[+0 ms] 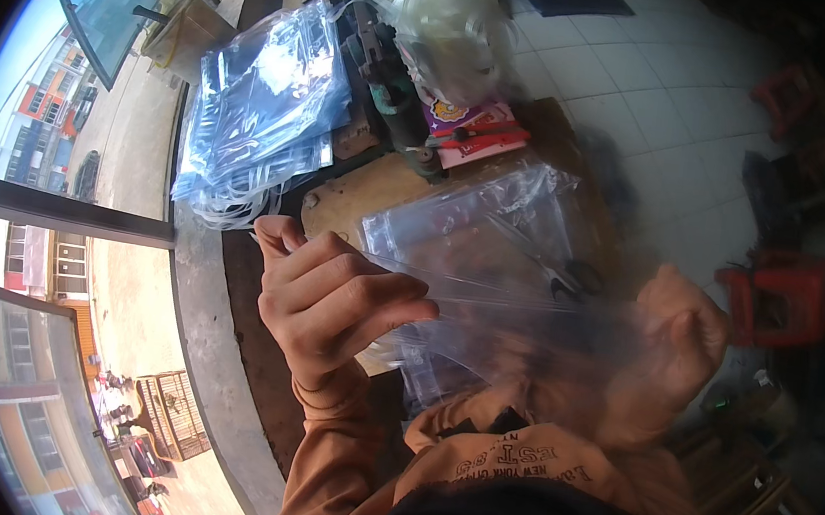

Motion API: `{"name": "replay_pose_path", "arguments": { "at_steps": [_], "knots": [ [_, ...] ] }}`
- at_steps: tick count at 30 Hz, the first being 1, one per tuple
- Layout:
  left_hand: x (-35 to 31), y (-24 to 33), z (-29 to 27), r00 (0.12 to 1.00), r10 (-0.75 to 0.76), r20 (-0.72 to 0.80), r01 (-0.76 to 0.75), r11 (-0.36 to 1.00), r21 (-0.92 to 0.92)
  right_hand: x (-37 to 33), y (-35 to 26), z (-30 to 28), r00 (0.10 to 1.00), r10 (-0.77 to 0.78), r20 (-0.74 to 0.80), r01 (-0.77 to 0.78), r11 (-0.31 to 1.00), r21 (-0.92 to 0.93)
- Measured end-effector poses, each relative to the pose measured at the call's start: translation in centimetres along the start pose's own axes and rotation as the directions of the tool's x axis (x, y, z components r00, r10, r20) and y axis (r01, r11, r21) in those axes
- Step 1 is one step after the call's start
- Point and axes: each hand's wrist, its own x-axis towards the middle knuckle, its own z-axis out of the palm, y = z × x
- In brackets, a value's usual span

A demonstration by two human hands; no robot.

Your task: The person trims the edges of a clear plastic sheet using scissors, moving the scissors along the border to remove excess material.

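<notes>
A thin clear plastic sheet or bag is stretched across in front of me. My left hand is closed on its left end, fingers curled and thumb pressed in. At the other end my right hand, smeared by motion, grips the plastic with bent fingers. Beneath it on the wooden table lie more clear plastic bags. Scissors with dark handles rest on these bags, partly seen through the held plastic.
A glossy stack of clear plastic bags fills the back left by the window sill. Beside it stands a dark green metal tool. Farther back are a bundle of pale plastic strips and a red-handled tool. Red stools stand right.
</notes>
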Motion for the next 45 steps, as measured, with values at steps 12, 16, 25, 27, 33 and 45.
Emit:
{"name": "replay_pose_path", "arguments": {
  "at_steps": [12,16,25,27,33,45],
  "knots": [
    [-1.4,2.6,-1.9,0.999,0.039,0.016,-0.04,0.998,0.039,0.2,-0.5,-1.0,0.965,-0.263,0.012,0.255,0.921,-0.294],
    [-1.5,3.2,-2.5,0.998,0.057,0.01,-0.057,0.996,0.062,0.3,-0.5,-1.3,0.95,-0.304,0.068,0.309,0.899,-0.311],
    [-3.2,-2.3,-11.3,0.987,0.16,0.033,-0.139,0.709,0.691,0.5,2.3,-3.7,0.982,0.045,0.184,0.149,0.421,-0.895],
    [-3.8,-1.3,-15.2,0.995,0.095,0.007,-0.059,0.554,0.831,-0.7,4.6,-4.8,0.933,0.245,0.265,0.112,0.501,-0.858],
    [-6.2,2.4,-14.2,0.95,-0.271,0.156,-0.013,0.465,0.885,-6.0,11.3,-5.1,0.881,0.372,0.292,0.075,0.5,-0.863],
    [-9.4,2.8,1.7,0.539,-0.627,0.562,0.791,0.606,-0.084,-4.5,13.3,-6.6,0.815,0.432,0.386,0.112,0.535,-0.837]
  ]
}}
